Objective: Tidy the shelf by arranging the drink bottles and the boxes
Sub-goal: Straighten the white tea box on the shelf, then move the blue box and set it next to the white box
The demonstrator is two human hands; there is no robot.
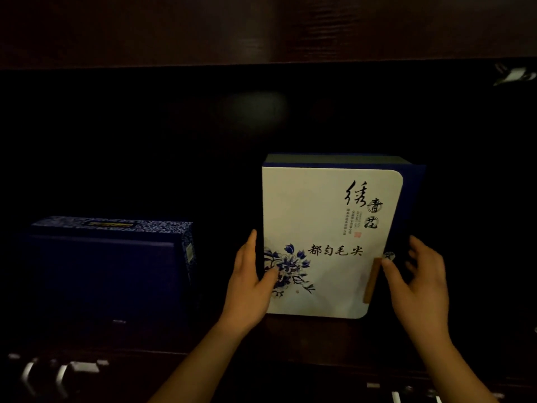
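There is only one view, from the person's head. It faces forward and a little down into a dark wooden shelf (305, 333), quite near.

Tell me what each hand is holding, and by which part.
The left hand grips the white box by its lower left edge, thumb on the front. The right hand only touches its right edge, fingers spread.

Shelf back (145, 141) dark; white box (313, 205) fine print unreadable.
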